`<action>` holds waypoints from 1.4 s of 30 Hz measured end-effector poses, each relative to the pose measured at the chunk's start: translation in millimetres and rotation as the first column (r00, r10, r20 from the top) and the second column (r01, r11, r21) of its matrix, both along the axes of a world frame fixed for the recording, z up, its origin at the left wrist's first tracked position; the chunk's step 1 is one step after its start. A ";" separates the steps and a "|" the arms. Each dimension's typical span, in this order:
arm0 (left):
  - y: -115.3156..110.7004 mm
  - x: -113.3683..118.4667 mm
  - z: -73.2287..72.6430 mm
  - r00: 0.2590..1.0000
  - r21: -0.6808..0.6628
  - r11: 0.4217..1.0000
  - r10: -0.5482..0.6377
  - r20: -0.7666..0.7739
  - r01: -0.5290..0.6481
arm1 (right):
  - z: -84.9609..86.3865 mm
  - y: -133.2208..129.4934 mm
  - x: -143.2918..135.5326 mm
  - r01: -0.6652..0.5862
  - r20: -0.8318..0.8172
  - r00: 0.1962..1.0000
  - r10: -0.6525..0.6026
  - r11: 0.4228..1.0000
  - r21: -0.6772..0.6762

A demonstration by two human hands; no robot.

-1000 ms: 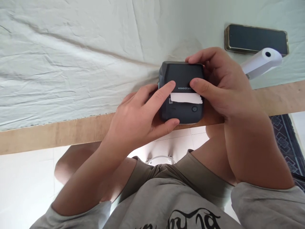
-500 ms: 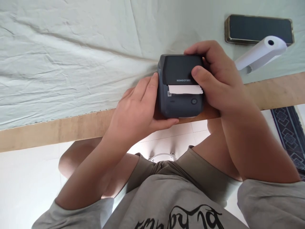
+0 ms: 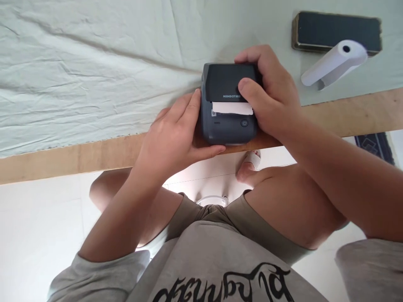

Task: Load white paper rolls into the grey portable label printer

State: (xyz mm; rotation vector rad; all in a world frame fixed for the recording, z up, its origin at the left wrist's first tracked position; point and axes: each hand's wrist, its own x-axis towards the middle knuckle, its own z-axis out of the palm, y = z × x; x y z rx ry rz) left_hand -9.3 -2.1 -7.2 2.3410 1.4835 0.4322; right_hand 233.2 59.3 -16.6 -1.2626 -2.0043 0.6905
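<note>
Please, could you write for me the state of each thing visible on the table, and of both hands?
Printer, upright, power state unclear.
Lid, appears shut.
Paper strip, sticking out below the lid.
Paper roll, lying down, partly unrolled.
Phone, lying flat, screen dark.
Cloth, wrinkled.
Left hand, against the printer's left side.
Right hand, gripping the printer.

- The right hand hides part of the dark printer's right side.
- Tiny characters after the printer's brand name are unreadable.
- The white roll covers part of the phone.
- The bottom edge cuts off the shirt.
</note>
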 end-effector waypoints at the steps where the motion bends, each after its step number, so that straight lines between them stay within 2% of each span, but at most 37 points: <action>1: -0.5 0.8 1.3 1.000 -0.003 1.000 0.002 -0.008 -0.002 | 0.9 -0.4 0.0 -0.002 0.002 1.000 0.002 1.000 0.009; 9: -2.7 7.5 10.2 0.996 -0.068 0.996 0.051 -0.071 -0.056 | 6.0 -1.3 0.8 -0.054 0.008 0.999 0.054 0.999 -0.004; 15: 0.3 10.4 11.7 0.988 -0.079 0.994 0.068 -0.135 -0.080 | 4.7 1.5 6.5 -0.098 0.005 0.995 0.099 0.995 -0.033; 18: 2.7 8.6 10.4 0.986 -0.061 0.997 0.043 -0.159 -0.054 | 6.7 0.7 5.8 -0.094 0.012 0.995 0.095 0.995 -0.044; 25: 1.8 2.7 4.6 0.999 -0.041 0.999 0.012 -0.030 -0.014 | 13.8 -9.6 6.2 -0.036 0.074 0.997 0.038 0.999 -0.028; 28: 3.5 1.5 3.3 0.999 -0.053 0.998 0.016 0.027 -0.015 | 15.1 -11.6 14.5 -0.066 0.103 0.992 0.068 0.998 -0.020; 33: 3.8 -0.8 5.2 1.000 -0.071 0.997 0.016 -0.003 -0.016 | 15.7 -13.1 23.8 -0.138 0.101 0.984 0.146 0.987 -0.081; 39: 1.6 -1.6 5.7 1.000 -0.022 1.000 -0.009 0.002 0.009 | 21.0 -20.3 29.0 -0.027 0.211 0.977 0.036 0.999 -0.044; 42: 0.9 -3.3 4.2 1.000 0.006 1.000 -0.004 0.026 0.004 | 26.4 -19.0 31.5 -0.055 0.203 0.976 0.076 0.993 -0.108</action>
